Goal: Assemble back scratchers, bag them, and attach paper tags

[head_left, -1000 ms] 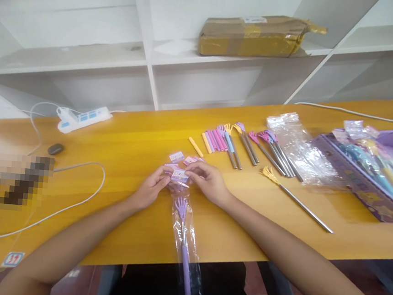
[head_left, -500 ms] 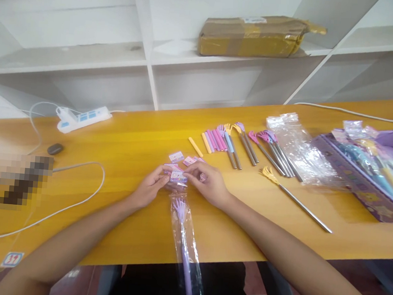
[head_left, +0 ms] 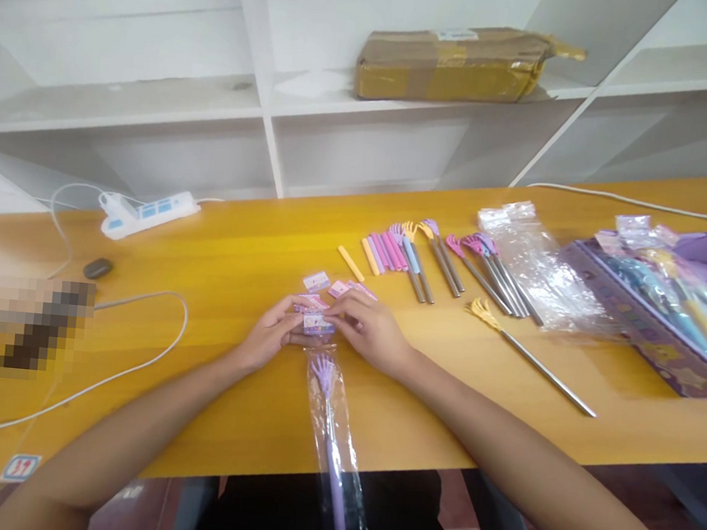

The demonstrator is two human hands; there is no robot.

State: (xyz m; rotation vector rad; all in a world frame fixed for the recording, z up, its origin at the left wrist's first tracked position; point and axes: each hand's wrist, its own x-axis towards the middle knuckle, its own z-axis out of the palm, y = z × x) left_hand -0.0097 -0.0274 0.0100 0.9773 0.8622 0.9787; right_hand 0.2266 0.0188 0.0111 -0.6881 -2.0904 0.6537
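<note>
Between my hands is a small printed card [head_left: 319, 323], at the top end of a clear plastic bag [head_left: 346, 429]. My left hand [head_left: 270, 334] pinches the card's left side. Fingers of my right hand [head_left: 372, 330] are closed on its right side. Inside the bag lies a purple back scratcher [head_left: 335, 470], its claw head towards my hands and its handle over the table's front edge. Just beyond my fingers are more small cards [head_left: 316, 282]. A yellow-headed scratcher [head_left: 536, 361] with a bare metal rod lies to the right.
Colored tubes [head_left: 385, 253] and several scratchers [head_left: 495, 273] lie at the back, beside clear bags [head_left: 536, 264]. A purple box [head_left: 649, 344] of bagged scratchers stands right. A power strip [head_left: 151, 214] and white cable [head_left: 184, 324] are left. A taped carton [head_left: 451, 67] sits on the shelf.
The card between my hands has moved slightly down and left, onto the bag's top end. The fingers of both hands have shifted a little around it.
</note>
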